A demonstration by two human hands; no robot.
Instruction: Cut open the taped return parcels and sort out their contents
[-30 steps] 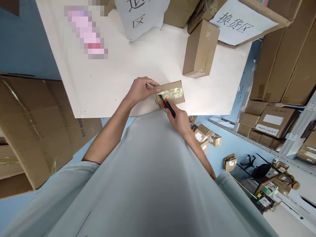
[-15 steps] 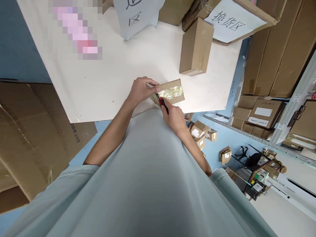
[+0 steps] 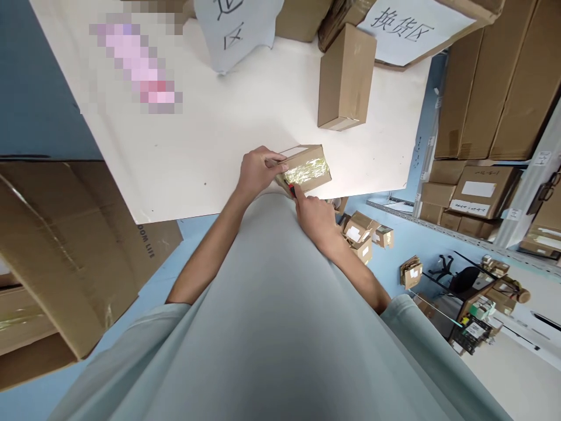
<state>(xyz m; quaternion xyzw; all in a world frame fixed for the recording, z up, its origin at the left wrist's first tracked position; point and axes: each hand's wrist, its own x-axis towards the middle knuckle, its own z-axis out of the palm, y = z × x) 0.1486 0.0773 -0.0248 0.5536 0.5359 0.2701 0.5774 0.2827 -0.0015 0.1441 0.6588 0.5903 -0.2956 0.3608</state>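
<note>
A small cardboard box (image 3: 307, 169) with shiny clear tape along one side lies tilted near the front edge of the white table (image 3: 258, 111). My left hand (image 3: 262, 171) grips its left end, thumb on the taped side and fingers over the top edge. In my right hand (image 3: 319, 219) is a red and black utility knife (image 3: 293, 189), its tip against the left lower part of the box. The blade itself is too small to make out, and most of the handle is hidden in my fist.
A taller cardboard box (image 3: 346, 79) stands behind the small one. At the back are a box with a handwritten sign (image 3: 401, 29) and a hanging paper sheet (image 3: 239, 35). A large carton (image 3: 65, 245) stands left of the table; shelves with cartons (image 3: 475, 193) are at the right.
The small box has tipped so that its upper face with a white label now shows. My right hand has moved slightly right and down with the knife; the left still holds the box.
</note>
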